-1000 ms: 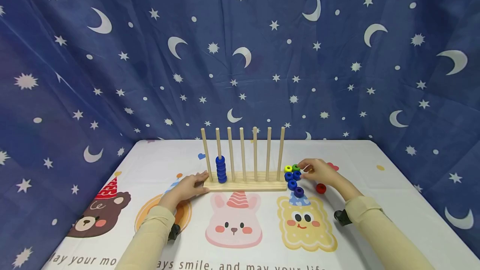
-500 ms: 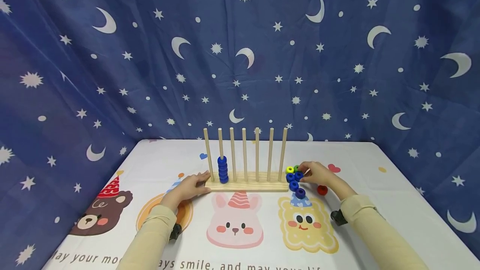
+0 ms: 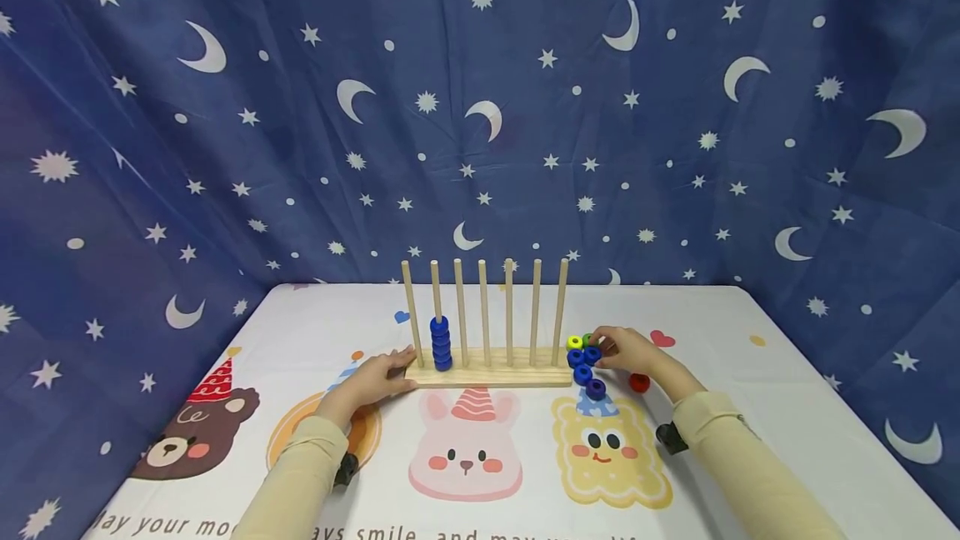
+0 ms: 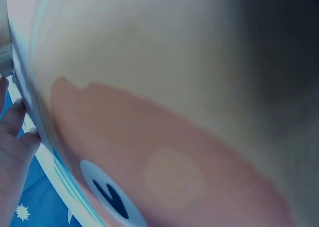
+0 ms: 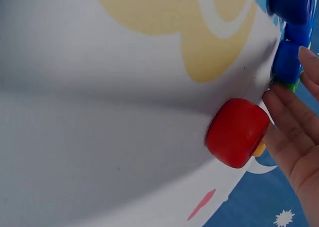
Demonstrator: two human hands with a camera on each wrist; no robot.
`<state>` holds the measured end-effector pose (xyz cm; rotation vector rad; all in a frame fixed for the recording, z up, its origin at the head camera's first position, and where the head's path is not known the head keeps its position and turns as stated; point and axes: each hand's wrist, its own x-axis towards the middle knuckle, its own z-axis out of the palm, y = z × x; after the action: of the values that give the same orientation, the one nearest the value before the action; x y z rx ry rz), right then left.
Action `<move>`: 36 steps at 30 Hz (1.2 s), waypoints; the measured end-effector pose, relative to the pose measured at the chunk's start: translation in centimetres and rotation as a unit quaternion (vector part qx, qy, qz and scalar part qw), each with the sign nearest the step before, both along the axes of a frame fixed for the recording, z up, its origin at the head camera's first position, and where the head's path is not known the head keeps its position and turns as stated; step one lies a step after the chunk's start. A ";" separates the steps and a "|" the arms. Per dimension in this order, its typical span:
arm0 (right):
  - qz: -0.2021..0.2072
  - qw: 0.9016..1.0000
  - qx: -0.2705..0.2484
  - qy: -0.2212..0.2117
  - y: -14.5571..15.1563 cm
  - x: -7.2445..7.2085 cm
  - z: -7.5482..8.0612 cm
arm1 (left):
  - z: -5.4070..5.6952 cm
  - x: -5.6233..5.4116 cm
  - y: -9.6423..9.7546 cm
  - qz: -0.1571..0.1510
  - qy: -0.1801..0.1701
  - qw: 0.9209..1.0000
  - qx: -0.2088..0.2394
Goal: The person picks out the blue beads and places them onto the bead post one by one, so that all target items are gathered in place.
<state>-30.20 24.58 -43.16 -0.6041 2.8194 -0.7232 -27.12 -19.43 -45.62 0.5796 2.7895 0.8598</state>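
In the head view, a wooden peg stand (image 3: 487, 373) carries a row of upright pegs. Blue beads (image 3: 441, 344) are stacked on its second peg from the left. My left hand (image 3: 367, 382) holds the stand's left end, thumb at the front and fingers behind. To the right of the stand, the thumb and fingers of my right hand (image 3: 633, 352) pinch a blue bead (image 3: 592, 355) on the table. The right wrist view shows the fingertips close against that blue bead (image 5: 287, 62); the contact is partly hidden. A red bead (image 5: 237, 132) lies below the palm.
Other blue beads (image 3: 582, 374), a darker bead (image 3: 596, 389), a yellow bead (image 3: 574, 342) and a green bead (image 3: 588, 340) cluster at the stand's right end. An orange piece (image 5: 259, 148) shows behind the red bead. A star-patterned curtain (image 3: 480, 148) hangs behind the table (image 3: 712, 332).
My right hand has moved slightly left and its fingers have closed in on the blue bead. My left hand stays on the stand's end. The whole view shifts a little.
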 end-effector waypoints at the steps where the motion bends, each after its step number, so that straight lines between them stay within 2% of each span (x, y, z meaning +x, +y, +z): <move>1: -0.002 1.000 0.001 0.000 -0.1 0.1 0.0 | 0.0 0.1 0.0 -0.001 0.000 1.000 0.001; 8: -0.004 1.000 0.010 0.004 0.0 0.0 0.0 | 0.1 0.0 0.0 -0.007 0.005 1.000 0.005; 15: -0.011 1.000 -0.006 0.000 0.1 0.0 -0.2 | 0.2 -0.1 0.0 -0.007 0.005 1.000 -0.002; 21: -0.006 0.999 -0.004 0.038 -0.1 0.1 -0.5 | 0.1 -0.1 -0.1 -0.009 0.005 1.000 0.002; 24: -0.024 0.999 0.011 0.047 -0.7 0.2 -0.4 | 0.1 -0.1 -0.1 -0.013 0.009 1.000 0.000; 27: -0.051 0.998 0.027 0.029 -1.4 0.4 -0.2 | 0.2 -0.1 0.0 -0.013 0.009 1.000 -0.002; 31: -0.065 0.997 0.038 0.011 -1.8 0.5 -0.1 | 0.3 0.0 0.0 -0.012 0.006 1.000 0.002; 36: -0.053 0.998 0.042 0.019 -1.7 0.5 -0.2 | 0.4 -0.1 0.0 -0.013 0.006 1.000 -0.001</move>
<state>-29.73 22.92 -43.32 -0.4622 2.9183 -0.6144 -27.17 -19.45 -45.25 0.6203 2.7873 0.8506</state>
